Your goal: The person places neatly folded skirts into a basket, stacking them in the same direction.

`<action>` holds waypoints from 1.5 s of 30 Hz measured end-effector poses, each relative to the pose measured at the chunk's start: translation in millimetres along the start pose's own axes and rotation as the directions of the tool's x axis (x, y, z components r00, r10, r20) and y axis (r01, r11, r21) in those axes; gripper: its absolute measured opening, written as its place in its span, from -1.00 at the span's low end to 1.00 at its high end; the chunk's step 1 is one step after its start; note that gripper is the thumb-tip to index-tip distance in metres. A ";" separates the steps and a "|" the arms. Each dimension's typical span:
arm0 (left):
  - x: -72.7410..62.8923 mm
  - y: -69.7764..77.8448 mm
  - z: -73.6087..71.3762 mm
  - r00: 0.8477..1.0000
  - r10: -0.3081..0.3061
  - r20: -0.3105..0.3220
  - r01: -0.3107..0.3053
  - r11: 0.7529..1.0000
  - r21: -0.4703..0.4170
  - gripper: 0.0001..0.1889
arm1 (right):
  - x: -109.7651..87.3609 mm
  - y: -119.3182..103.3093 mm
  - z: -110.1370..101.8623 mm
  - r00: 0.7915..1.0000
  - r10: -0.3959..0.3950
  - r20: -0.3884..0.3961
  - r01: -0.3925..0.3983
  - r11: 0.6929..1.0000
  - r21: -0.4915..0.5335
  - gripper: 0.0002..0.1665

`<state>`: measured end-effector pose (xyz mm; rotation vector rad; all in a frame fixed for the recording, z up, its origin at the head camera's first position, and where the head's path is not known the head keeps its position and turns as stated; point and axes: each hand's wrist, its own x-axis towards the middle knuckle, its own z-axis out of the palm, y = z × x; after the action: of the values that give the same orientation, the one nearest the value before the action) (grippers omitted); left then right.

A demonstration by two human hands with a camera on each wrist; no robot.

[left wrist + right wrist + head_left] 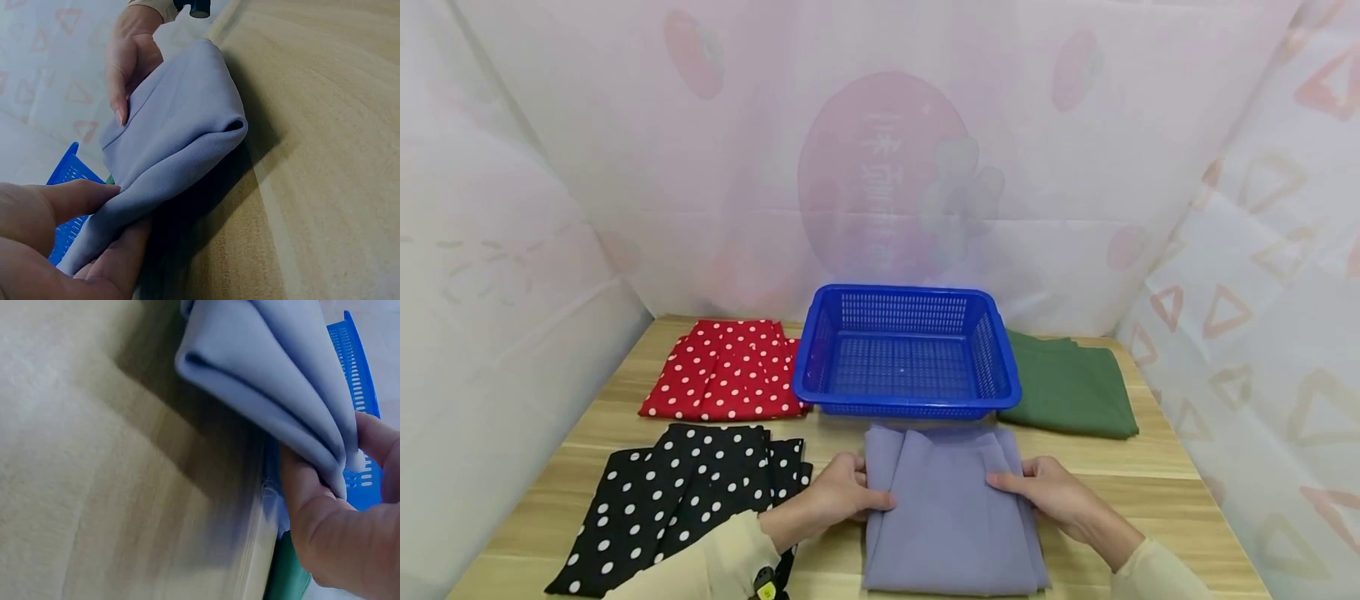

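Observation:
A folded grey-lavender cloth [951, 517] is held between both hands in front of the basket. The left hand [838, 492] pinches its left side, thumb on top and fingers underneath. On the opposite side the right hand [1063, 500] grips it the same way, as the right wrist view shows with the cloth's folded layers [281, 381] between thumb and fingers. In the left wrist view the cloth [181, 119] is raised, casting a shadow on the wooden table. Just beyond it sits a blue plastic basket [906, 411] with perforated walls and nothing inside.
A red polka-dot cloth [730, 371] lies left of the basket, and a black polka-dot cloth [685, 492] is beside the left forearm. A folded green cloth [1071, 387] lies right of the basket. Printed curtains [895, 167] hang behind and at both sides of the wooden table [1150, 500].

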<state>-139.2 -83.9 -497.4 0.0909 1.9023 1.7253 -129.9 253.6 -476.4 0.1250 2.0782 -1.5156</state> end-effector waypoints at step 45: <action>-28.9 138.8 -81.8 0.980 0.174 -0.096 -0.174 0.985 0.017 -0.46 | -8.8 -159.9 -16.5 0.986 -0.162 -0.039 0.163 0.986 0.046 -0.40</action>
<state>-195.0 -145.7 -356.6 0.1847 2.0250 1.8667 -190.9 213.6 -332.9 -0.0003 2.1232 -1.6723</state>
